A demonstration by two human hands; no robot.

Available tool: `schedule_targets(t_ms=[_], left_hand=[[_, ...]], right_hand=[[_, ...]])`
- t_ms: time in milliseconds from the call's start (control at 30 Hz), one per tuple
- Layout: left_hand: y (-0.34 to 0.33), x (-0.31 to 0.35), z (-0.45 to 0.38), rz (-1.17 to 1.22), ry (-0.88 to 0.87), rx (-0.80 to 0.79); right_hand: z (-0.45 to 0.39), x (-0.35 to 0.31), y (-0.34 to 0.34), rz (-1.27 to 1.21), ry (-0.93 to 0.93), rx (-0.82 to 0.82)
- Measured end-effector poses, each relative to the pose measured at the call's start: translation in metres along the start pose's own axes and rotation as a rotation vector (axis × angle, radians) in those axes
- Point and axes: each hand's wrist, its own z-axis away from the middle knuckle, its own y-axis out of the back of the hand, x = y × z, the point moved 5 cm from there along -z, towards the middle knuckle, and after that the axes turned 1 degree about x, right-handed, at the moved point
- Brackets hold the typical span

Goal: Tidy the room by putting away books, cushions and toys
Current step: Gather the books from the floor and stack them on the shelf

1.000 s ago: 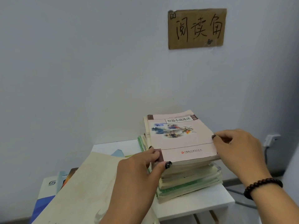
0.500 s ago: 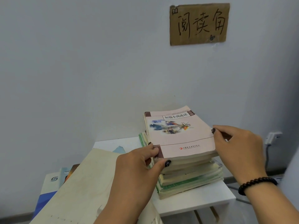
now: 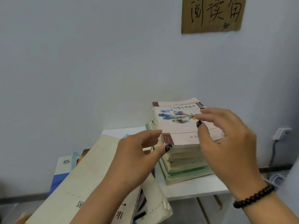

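The left hand (image 3: 135,152) hovered at the near left corner of the pink-covered book (image 3: 181,125), fingers loosely curled and gripping nothing, the thumb tip just beside the stack's edge. The right hand (image 3: 226,143), a dark bead bracelet (image 3: 254,198) at its wrist, was spread in a loose arch above the cover's right side; whether the fingertips touched the cover could not be told. That book topped a stack of books (image 3: 187,165) on the white desk (image 3: 194,189), close to the wall. A large cream book (image 3: 90,180) lay tilted under the left forearm, over other books (image 3: 64,164) at the left. A cardboard sign (image 3: 213,13) hung on the wall above.
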Motion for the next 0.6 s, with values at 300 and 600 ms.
schedule_targets(t_ms=[300,600], left_hand=[[0.069,-0.058,0.018,-0.301,0.238,0.130],[0.106,-0.097,0.038,-0.448,0.353,0.045]], right_hand=[[0.061,-0.049,-0.057,-0.120,0.412,-0.295],[0.119,-0.057,-0.086,0.154,0.636,-0.643]])
